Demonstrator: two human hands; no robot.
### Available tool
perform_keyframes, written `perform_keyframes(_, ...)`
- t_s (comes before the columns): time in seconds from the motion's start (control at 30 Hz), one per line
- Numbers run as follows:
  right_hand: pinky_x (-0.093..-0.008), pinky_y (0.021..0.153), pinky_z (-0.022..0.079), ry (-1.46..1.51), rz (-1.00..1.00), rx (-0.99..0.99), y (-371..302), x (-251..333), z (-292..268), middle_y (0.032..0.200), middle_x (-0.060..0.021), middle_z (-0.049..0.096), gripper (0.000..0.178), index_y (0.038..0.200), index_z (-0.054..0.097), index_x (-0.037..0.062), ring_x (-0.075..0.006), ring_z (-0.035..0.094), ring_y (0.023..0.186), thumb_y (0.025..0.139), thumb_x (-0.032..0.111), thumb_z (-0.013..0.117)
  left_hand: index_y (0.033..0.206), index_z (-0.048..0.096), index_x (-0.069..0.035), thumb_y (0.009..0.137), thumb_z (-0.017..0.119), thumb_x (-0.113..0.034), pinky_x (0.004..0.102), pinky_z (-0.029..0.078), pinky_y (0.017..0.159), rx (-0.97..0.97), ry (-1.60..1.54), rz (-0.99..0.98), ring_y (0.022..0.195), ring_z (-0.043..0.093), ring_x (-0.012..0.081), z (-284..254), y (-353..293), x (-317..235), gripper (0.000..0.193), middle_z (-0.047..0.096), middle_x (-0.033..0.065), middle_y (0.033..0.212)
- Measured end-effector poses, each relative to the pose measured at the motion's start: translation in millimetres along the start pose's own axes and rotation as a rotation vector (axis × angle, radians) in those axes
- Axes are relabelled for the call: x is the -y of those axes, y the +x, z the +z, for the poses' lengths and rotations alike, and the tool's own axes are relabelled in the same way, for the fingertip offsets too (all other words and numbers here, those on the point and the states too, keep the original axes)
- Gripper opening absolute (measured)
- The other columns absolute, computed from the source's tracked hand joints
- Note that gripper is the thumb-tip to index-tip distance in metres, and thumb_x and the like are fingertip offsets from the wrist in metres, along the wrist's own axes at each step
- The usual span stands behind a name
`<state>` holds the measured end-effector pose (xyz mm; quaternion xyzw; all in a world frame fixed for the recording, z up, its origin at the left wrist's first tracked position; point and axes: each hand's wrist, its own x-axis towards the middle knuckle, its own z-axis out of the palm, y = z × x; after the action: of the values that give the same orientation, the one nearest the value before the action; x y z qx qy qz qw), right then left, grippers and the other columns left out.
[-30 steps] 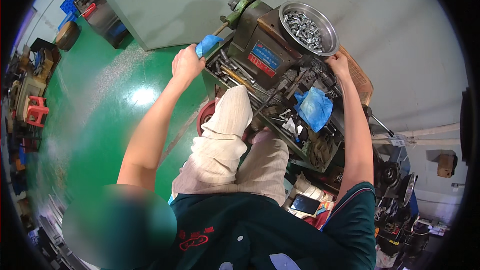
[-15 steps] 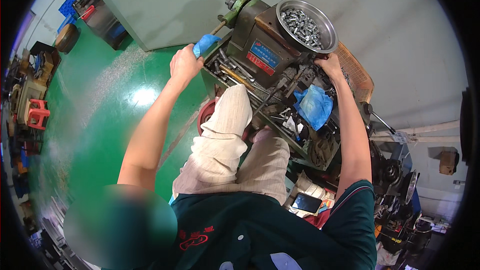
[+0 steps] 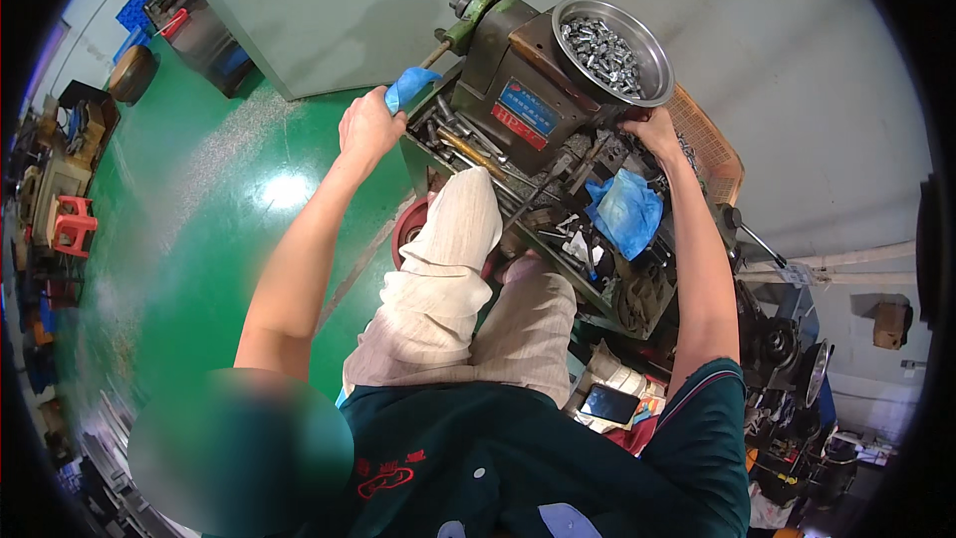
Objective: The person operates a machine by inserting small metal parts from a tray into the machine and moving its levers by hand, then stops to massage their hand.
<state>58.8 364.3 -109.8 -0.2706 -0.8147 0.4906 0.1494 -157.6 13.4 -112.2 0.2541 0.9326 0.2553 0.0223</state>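
My left hand (image 3: 370, 130) is wrapped round the machine's lever handle (image 3: 411, 88), whose end is covered in blue wrapping. The lever runs up to a green arm (image 3: 466, 32) on a bench machine (image 3: 528, 90) with a blue and red plate. My right hand (image 3: 655, 132) reaches in at the machine's right side, just under the rim of a steel bowl (image 3: 661, 80). Its fingers are drawn together, and whatever they hold is hidden. Small shiny metal parts (image 3: 600, 55) fill much of the bowl. A crumpled blue cloth or bag (image 3: 629, 211) lies beside my right forearm.
Rods and tools (image 3: 460, 139) lie in the machine's tray by my knee. An orange plastic basket (image 3: 725, 161) stands behind my right hand. A phone (image 3: 609, 403) rests low on the right. Further right is dark machinery (image 3: 782, 349). Red stools (image 3: 74, 224) stand far left.
My right hand has shifted very slightly left under the bowl. My left hand stays on the lever.
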Motion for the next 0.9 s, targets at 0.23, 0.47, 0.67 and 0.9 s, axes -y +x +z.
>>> perform_keyframes(0.23, -0.029, 0.069, 0.049, -0.028, -0.012, 0.004, -2, 0, 0, 0.084, -0.0081, 0.062, 0.031, 0.092, 0.056, -0.0045, -0.0165, 0.059, 0.076, 0.062, -0.011, 0.064, 0.091, 0.059, -0.005, 0.067, 0.061, -0.016, 0.0434, 0.047, 0.073, -0.006, 0.001, -0.014, 0.08, 0.059, 0.0347, 1, 1, 0, 0.027, 0.062, 0.018, 0.082)
perform_keyframes(0.47, -0.0289, 0.066, 0.049, -0.04, -0.036, 0.028, 1, -5, -2, 0.081, -0.0093, 0.063, 0.029, 0.09, 0.058, -0.0047, -0.0168, 0.059, 0.072, 0.063, -0.01, 0.065, 0.088, 0.063, -0.011, 0.07, 0.059, -0.011, 0.0413, 0.049, 0.07, -0.04, 0.189, 0.036, 0.078, 0.06, 0.0321, -8, 25, 18, 0.019, 0.062, 0.016, 0.083)
perform_keyframes(0.67, -0.0289, 0.067, 0.049, -0.102, -0.006, 0.013, -5, 5, 2, 0.083, -0.0092, 0.063, 0.03, 0.091, 0.058, -0.0046, -0.0166, 0.059, 0.072, 0.062, -0.01, 0.065, 0.09, 0.064, -0.011, 0.07, 0.056, -0.008, 0.0399, 0.049, 0.07, -0.04, 0.254, -0.039, 0.08, 0.061, 0.0304, -12, 54, 42, 0.022, 0.063, 0.0139, 0.084)
perform_keyframes(0.9, -0.0259, 0.061, 0.043, -0.433, 0.004, -0.04, 7, -14, -43, 0.068, -0.003, 0.06, 0.008, 0.076, 0.061, -0.0007, -0.0099, 0.053, 0.064, 0.07, 0.004, 0.061, 0.092, 0.064, -0.011, 0.072, 0.051, -0.007, 0.0394, 0.048, 0.072, -0.005, 0.272, -0.08, 0.083, 0.061, 0.0307, -16, 70, 45, 0.024, 0.063, 0.014, 0.087)
